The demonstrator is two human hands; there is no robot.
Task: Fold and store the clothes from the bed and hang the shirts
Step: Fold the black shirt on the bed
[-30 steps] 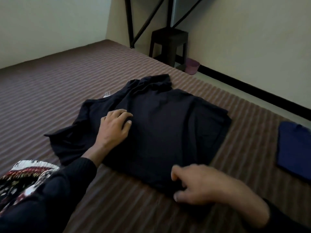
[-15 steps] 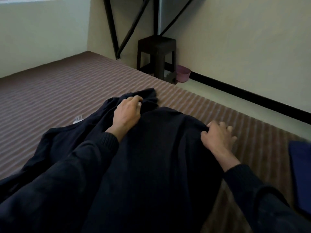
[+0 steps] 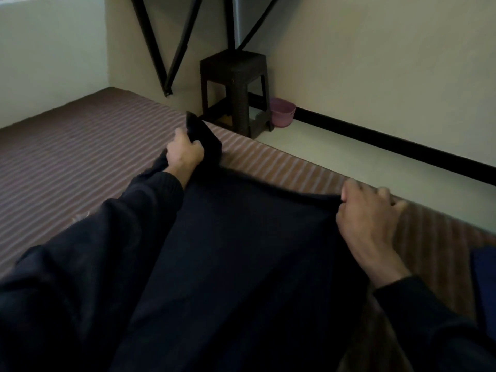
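A dark navy garment [image 3: 241, 264] lies spread on the striped bed [image 3: 67, 157] in front of me. My left hand [image 3: 183, 154] grips its far left corner, and a bunch of cloth sticks up past the fingers. My right hand [image 3: 367, 208] pinches the far right corner between thumb and fingers, near the bed's right edge. The garment's far edge is stretched between the two hands. My dark sleeves cover much of the near cloth.
A folded blue garment [image 3: 484, 285] lies at the bed's right edge. Beyond the bed stand a dark stool [image 3: 234, 84] and a small pink tub [image 3: 283, 111] on the floor by the wall. Black metal bars [image 3: 171, 49] lean in the corner.
Both hands moved from the garment's middle and near edge out to its far corners and took hold of them. The view came closer and lower over the cloth.
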